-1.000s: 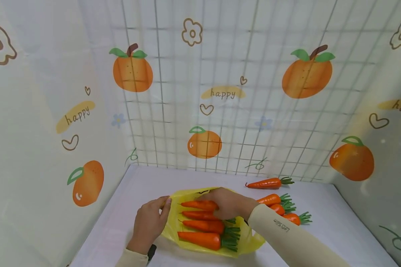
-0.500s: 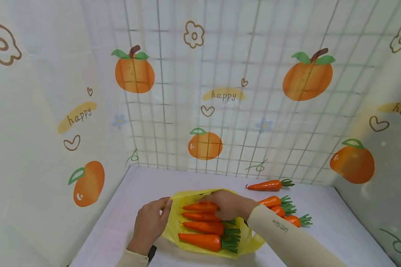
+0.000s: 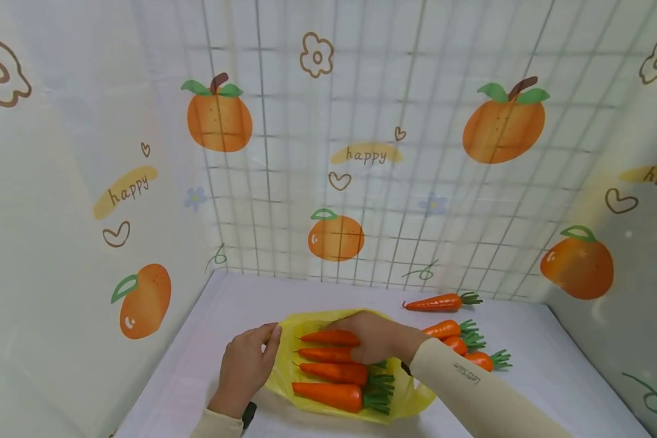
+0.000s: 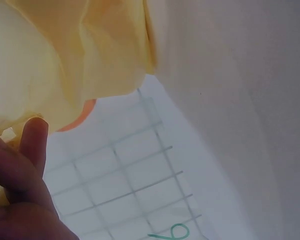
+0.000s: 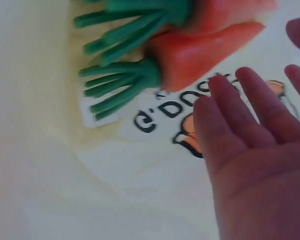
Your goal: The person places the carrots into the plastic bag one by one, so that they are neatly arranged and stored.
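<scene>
A yellow plastic bag [image 3: 286, 340] lies spread on the table with its mouth open. Several orange carrots [image 3: 328, 396] with green tops lie side by side in it, tips to the left. My left hand [image 3: 245, 360] pinches the bag's left rim between thumb and fingers; the left wrist view shows its fingers against the yellow film [image 4: 105, 60]. Inside the bag, my right hand [image 3: 380, 336] is over the farthest carrot [image 3: 331, 337], covering its top end. In the right wrist view, that hand's fingers [image 5: 270, 110] extend fairly straight beside the carrots, above black print on the bag.
One loose carrot [image 3: 435, 302] lies at the back right of the white table [image 3: 241, 292]. More carrots [image 3: 479, 360] sit to the right, partly behind my right sleeve [image 3: 471, 389]. A fruit-printed curtain [image 3: 285, 182] over a wire grid encloses the back and sides.
The view has shifted slightly. The farthest carrot in the bag has shifted a little to the right under my right hand. My left hand has kept its hold on the rim.
</scene>
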{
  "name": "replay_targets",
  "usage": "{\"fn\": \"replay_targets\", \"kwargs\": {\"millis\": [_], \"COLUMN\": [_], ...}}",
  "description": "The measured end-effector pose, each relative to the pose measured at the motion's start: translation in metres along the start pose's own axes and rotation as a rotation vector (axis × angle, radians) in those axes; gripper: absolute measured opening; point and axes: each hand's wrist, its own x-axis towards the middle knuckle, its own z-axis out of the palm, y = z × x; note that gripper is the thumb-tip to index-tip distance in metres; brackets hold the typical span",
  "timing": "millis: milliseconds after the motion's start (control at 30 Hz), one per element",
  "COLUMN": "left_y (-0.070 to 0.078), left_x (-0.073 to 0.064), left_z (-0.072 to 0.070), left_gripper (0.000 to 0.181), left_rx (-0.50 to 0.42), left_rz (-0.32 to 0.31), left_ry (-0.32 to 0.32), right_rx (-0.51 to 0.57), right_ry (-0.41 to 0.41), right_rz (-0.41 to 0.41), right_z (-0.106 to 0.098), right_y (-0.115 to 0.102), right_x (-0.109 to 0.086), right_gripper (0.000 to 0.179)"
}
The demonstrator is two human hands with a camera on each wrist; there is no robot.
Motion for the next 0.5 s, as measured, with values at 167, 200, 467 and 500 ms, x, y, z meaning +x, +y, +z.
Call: {"fn": "replay_targets", "kwargs": {"millis": [167,200,467,500], "left_y": [0.000,0.000,0.003,0.004], "left_x": [0.000,0.000,0.000,0.000], "left_z": [0.001,0.001,-0.001,-0.001], "left_gripper": [0.034,0.034,0.033,0.032], "left_rx": [-0.009,-0.011,-0.009,-0.010], "left_rz": [0.005,0.005,-0.002,-0.002], "left_ry": [0.001,0.001,0.003,0.003], "right_rx": [-0.044,-0.025,0.278,0.313], "right_ry": [0.039,0.043,0.087,0.105], "right_rz": [-0.070,-0.091,-0.161,-0.168], "right_z": [-0.020,-0.023,-0.033,-0.033], "right_y": [-0.016,-0.019,-0.030,-0.029], "right_x": [-0.025,-0.031,-0.081,-0.088], "right_gripper": [0.068,0.068,0.056,0.056]}}
